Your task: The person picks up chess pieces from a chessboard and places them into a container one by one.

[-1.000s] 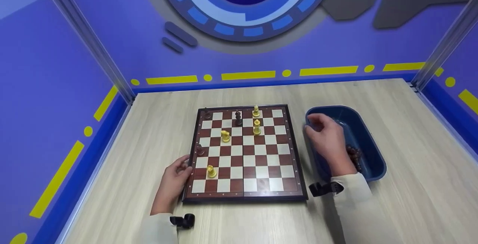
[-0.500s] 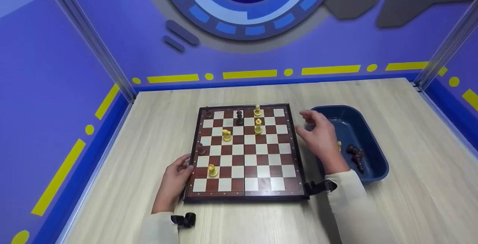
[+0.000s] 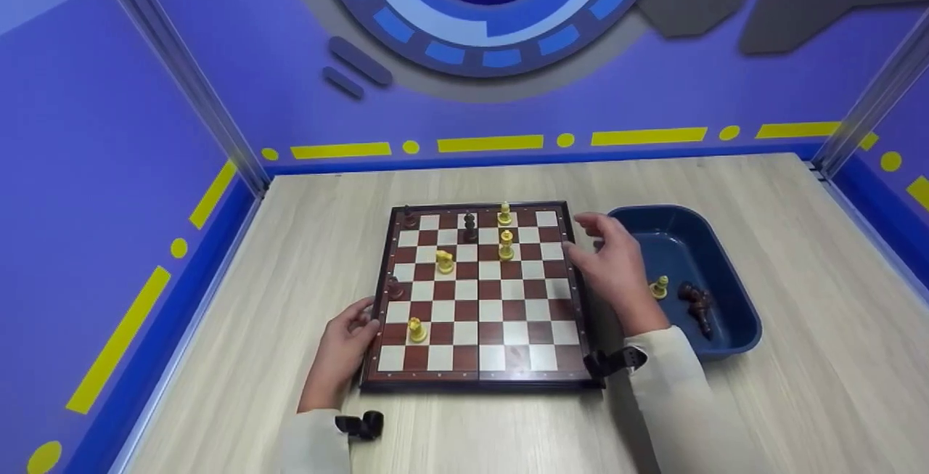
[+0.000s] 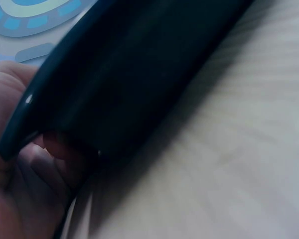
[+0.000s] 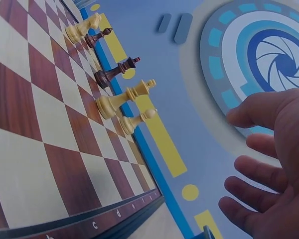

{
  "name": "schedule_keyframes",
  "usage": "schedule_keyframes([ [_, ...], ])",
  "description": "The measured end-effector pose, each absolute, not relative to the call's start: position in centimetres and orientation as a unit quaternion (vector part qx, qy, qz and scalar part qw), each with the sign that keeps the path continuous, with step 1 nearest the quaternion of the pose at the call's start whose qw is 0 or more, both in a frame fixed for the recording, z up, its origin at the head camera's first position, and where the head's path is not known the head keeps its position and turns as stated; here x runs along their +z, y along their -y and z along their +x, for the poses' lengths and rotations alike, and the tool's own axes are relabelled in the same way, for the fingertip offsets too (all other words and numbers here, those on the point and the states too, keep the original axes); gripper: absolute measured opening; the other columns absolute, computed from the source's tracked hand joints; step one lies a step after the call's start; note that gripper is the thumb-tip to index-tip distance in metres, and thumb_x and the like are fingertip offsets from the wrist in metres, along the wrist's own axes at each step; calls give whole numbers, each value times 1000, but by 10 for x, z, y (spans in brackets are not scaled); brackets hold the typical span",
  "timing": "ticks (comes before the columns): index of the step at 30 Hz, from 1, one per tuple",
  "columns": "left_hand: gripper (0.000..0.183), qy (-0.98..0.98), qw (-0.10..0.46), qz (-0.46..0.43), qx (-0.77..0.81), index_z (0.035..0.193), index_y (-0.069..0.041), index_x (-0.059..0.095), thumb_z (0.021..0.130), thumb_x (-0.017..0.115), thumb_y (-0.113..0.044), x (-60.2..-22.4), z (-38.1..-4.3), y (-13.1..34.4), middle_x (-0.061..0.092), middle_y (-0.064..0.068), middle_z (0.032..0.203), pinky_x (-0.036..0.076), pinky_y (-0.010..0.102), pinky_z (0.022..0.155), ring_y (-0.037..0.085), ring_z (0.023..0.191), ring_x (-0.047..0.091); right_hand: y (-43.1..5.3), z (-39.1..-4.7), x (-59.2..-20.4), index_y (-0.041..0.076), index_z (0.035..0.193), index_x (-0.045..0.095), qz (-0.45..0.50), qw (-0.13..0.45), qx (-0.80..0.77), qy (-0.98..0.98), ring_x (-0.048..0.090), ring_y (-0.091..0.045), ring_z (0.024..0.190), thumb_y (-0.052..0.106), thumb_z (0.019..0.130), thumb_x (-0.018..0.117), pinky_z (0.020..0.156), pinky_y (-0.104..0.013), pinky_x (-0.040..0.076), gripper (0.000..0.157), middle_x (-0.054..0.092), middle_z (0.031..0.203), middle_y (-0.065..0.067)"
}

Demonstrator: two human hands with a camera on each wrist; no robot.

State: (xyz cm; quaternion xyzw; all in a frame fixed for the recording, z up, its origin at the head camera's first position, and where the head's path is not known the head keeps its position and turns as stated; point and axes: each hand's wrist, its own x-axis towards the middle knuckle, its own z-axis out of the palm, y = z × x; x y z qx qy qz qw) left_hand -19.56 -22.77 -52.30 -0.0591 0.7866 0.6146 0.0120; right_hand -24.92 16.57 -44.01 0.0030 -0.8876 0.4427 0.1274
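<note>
A brown-and-white chessboard [image 3: 512, 311] lies on the table. My left hand [image 3: 342, 340] grips its left edge; in the left wrist view the fingers curl around the dark board rim [image 4: 119, 74]. Beside the right edge is my right hand [image 3: 613, 263], fingers apart and loosely bent, nothing between them. Toward the back stand a cream king [image 3: 506, 244], a cream bishop [image 5: 134, 122] and a dark king [image 3: 469, 227]. A cream knight [image 3: 445, 262], a cream crown-topped piece [image 3: 416, 329], a dark bishop [image 5: 98, 37] and a dark piece [image 3: 395, 287] stand on the left half.
A dark blue tray [image 3: 678, 220] stands right of the board, partly behind the right forearm. In it lie a cream chess piece [image 3: 659, 287] and several dark pieces [image 3: 698, 305]. Purple panels [image 3: 464, 115] enclose the table's back and sides.
My right hand has moved left from over the tray to the board's right edge, uncovering the pieces in the tray. My left hand stays at the left edge. Pieces on the board keep their squares.
</note>
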Motion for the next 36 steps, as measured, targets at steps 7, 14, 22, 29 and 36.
schedule_keyframes([
  [7, 45, -789, 13, -52, 612, 139, 2, 48, 95, 55, -3, -522, -195, 228, 58, 13, 101, 53, 24, 68, 10, 83, 63, -159, -254, -443, 8, 127, 59, 10, 124, 449, 885, 56, -31, 118, 23, 84, 73, 99, -48, 46, 48, 58, 127, -14],
  [14, 46, -791, 16, -47, 610, 140, 2, 46, 95, 55, -3, -521, -195, 228, 58, 14, 103, 53, 23, 70, 10, 85, 63, -153, -259, -445, 7, 127, 60, 25, 121, 448, 885, 56, -32, 118, 24, 83, 74, 100, -48, 46, 48, 58, 127, -15],
  [22, 46, -794, 18, -53, 606, 140, 0, 47, 96, 55, -4, -524, -196, 229, 59, 14, 105, 53, 24, 72, 14, 91, 65, -146, -265, -447, 9, 128, 59, 28, 111, 437, 892, 55, -30, 118, 26, 82, 75, 99, -47, 45, 51, 60, 126, -15],
  [29, 44, -797, 12, -57, 602, 139, -1, 49, 95, 55, -3, -526, -197, 229, 61, 15, 105, 54, 24, 71, 14, 88, 65, -141, -268, -450, 11, 128, 59, 32, 105, 427, 898, 55, -32, 118, 28, 82, 74, 100, -48, 43, 51, 59, 127, -16],
  [36, 44, -796, 14, -68, 602, 139, -2, 49, 95, 56, -4, -525, -197, 228, 59, 12, 104, 53, 24, 70, 12, 87, 63, -137, -274, -457, 11, 130, 57, 31, 80, 441, 893, 53, -33, 120, 24, 84, 73, 101, -49, 43, 50, 58, 129, -16],
])
